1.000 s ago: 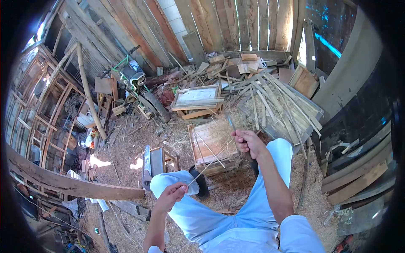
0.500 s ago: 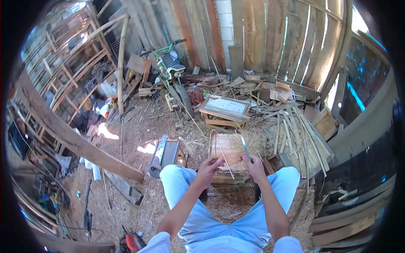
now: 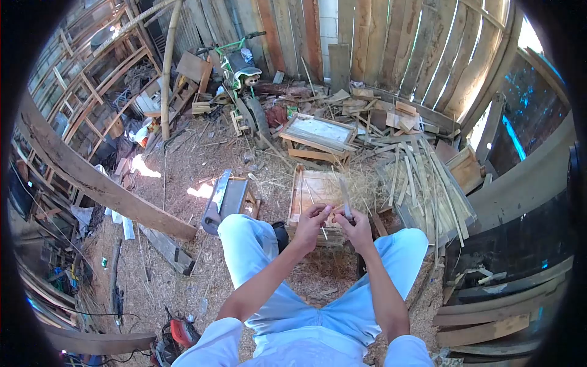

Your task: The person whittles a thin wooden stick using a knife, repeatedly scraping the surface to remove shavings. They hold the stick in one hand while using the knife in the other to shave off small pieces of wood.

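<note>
Beneath the grip, wooden box (image 3: 313, 194): strewn with straw at one side.
Right hand (image 3: 356, 229): closed round the knife (image 3: 345, 197), blade pointing away.
Left hand (image 3: 313, 224): fingers together on a thin stick (image 3: 324, 233), near the right fingertips.

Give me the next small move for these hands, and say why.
Probably ease the left hand slightly back from the knife before any cut. The right hand grips the knife with its blade pointing away from the body, and the fingers of both hands are very close together, near the blade's base.
</note>
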Demonstrator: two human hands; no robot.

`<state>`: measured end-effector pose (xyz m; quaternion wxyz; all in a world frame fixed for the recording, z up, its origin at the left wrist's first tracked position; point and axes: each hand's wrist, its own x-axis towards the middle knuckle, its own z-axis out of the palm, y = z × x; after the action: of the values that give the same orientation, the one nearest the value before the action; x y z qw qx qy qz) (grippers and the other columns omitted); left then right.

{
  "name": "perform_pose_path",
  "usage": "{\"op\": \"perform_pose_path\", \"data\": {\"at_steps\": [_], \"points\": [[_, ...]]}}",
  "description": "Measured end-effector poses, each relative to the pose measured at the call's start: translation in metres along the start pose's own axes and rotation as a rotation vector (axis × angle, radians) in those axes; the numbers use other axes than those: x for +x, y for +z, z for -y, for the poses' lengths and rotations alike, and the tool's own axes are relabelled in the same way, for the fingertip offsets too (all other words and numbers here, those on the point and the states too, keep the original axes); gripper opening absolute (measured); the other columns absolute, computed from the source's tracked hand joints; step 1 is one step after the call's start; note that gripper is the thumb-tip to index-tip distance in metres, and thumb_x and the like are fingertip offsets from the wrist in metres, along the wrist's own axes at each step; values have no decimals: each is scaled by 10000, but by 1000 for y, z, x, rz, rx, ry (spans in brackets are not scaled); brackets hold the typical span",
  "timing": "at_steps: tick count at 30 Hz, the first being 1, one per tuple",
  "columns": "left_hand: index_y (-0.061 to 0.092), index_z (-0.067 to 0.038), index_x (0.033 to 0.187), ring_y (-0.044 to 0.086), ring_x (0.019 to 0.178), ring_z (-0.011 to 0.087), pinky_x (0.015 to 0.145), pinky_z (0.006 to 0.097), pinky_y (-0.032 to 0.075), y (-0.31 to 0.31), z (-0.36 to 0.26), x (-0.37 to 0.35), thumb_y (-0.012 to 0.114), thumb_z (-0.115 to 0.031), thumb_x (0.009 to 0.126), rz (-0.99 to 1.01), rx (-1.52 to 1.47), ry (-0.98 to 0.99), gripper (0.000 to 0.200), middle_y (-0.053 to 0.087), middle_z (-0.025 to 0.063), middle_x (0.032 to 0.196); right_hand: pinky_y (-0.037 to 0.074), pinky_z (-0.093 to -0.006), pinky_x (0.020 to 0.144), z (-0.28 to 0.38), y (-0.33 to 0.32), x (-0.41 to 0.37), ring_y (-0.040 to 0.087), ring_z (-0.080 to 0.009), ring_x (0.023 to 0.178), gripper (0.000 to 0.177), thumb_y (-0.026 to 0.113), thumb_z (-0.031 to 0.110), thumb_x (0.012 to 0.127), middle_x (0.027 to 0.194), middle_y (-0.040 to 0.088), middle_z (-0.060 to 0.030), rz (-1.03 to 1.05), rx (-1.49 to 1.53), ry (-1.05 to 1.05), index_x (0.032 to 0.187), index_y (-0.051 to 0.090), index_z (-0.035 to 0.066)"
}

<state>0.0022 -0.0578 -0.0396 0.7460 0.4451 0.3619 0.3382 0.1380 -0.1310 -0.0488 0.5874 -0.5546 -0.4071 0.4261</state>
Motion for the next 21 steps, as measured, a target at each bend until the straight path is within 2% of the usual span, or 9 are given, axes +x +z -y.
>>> {"op": "perform_pose_path", "data": {"at_steps": [4, 6, 8, 9, 10, 12, 16, 18, 21], "points": [[638, -37, 977, 532, 755, 115, 676, 274, 423, 7, -14, -16, 625, -267, 873, 49, 325, 140, 252, 611, 10, 821, 455, -260, 607, -1, -3, 0, 567, -100, 616, 205, 624, 192, 843, 746, 657, -46, -66, -103, -56, 915, 641, 1], [624, -17, 998, 578, 777, 192, 714, 306, 456, 4, -39, -41, 613, -215, 872, 98, 643, -25, 235, 624, 63, 858, 468, -283, 705, 1, -8, 0, 602, -134, 700, 210, 622, 198, 840, 738, 656, -62, -65, -192, -46, 889, 630, -6], [618, -73, 1064, 606, 867, 261, 753, 317, 474, 1, -48, -57, 621, -134, 838, 270, 1012, 438, 234, 633, 79, 947, 468, -280, 691, 9, -12, 0, 602, -135, 693, 221, 619, 211, 840, 732, 649, -69, -67, -187, -47, 877, 622, -7], [611, -88, 1068, 583, 952, 293, 813, 358, 457, 6, -59, -66, 632, -93, 793, 227, 1013, 636, 276, 605, 108, 1034, 468, -281, 692, 9, -15, 1, 603, -135, 695, 224, 615, 214, 842, 729, 646, -70, -43, -186, -51, 874, 621, -8], [611, -88, 1068, 583, 952, 293, 813, 358, 457, 11, -74, -73, 632, -93, 793, 234, 1015, 627, 276, 605, 108, 1034, 469, -281, 694, 9, -17, 0, 604, -135, 697, 228, 611, 218, 843, 727, 643, -72, -18, -186, -55, 872, 620, -8], [605, -88, 1051, 554, 1026, 268, 888, 409, 411, 13, -102, -75, 625, -94, 792, 80, 1427, 1093, 260, 582, 100, 1052, 467, -282, 684, 22, -17, -3, 598, -125, 698, 225, 601, 217, 847, 723, 639, -62, -21, -200, -65, 870, 619, -6], [604, -84, 1026, 543, 1017, 263, 926, 444, 368, -6, -113, -56, 615, -98, 795, 32, 1580, 1080, 232, 587, 93, 969, 458, -273, 654, 31, -20, -5, 581, -116, 676, 217, 592, 211, 852, 717, 629, -48, 31, -182, -92, 864, 615, -5], [605, -74, 996, 559, 941, 266, 886, 417, 396, -23, -107, -50, 605, -105, 807, 127, 1594, 907, 191, 600, 78, 902, 451, -265, 633, 32, -22, -5, 569, -108, 655, 214, 592, 209, 852, 714, 624, -40, 41, -162, -108, 868, 611, -4], [611, -70, 959, 588, 719, 267, 696, 378, 455, -29, -92, -61, 602, -107, 824, 144, 1447, 766, 140, 606, 96, 791, 399, -226, 526, 29, -27, -6, 507, -63, 575, 210, 585, 212, 864, 700, 602, -19, 41, -6, -17, 895, 602, 6]]}}
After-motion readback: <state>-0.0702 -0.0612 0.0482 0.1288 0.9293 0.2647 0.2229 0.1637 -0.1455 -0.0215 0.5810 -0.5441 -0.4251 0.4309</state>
